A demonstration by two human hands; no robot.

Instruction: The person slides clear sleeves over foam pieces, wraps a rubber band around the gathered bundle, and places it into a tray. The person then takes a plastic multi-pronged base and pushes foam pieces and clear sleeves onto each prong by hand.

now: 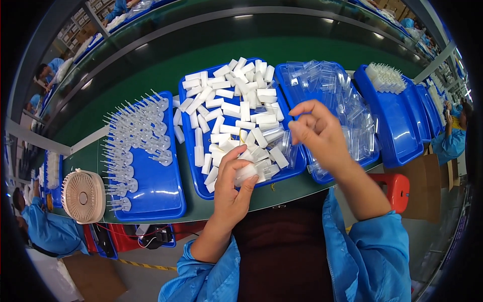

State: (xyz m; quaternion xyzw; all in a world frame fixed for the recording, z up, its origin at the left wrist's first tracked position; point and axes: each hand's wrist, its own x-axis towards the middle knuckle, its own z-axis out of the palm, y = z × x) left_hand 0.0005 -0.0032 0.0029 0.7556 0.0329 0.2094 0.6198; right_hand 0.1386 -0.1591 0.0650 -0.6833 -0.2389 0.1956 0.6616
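Note:
My left hand (pixel 232 194) is closed on a small whitish, partly see-through piece (pixel 246 173), pinched between thumb and fingers above the near part of a blue tray (pixel 204 190). Many white rectangular blocks (pixel 230 109) lie heaped in that tray, and a few clear plastic pieces (pixel 286 146) rest at its right side. Raised over the gap toward the tray on the right, my right hand (pixel 322 135) has bent fingers, with the index finger apart from the thumb. Nothing shows in it. Clear plastic sleeves (pixel 352 126) fill this second blue tray (pixel 324 177).
On the left, a blue tray (pixel 151 199) carries rows of translucent pieces with thin prongs (pixel 133 131). A beige fan (pixel 83 196) stands beside it. Further right, another blue tray (pixel 397 126) holds white pronged pieces (pixel 386 78). A red stool (pixel 397 191) is below. Co-workers sit on both sides.

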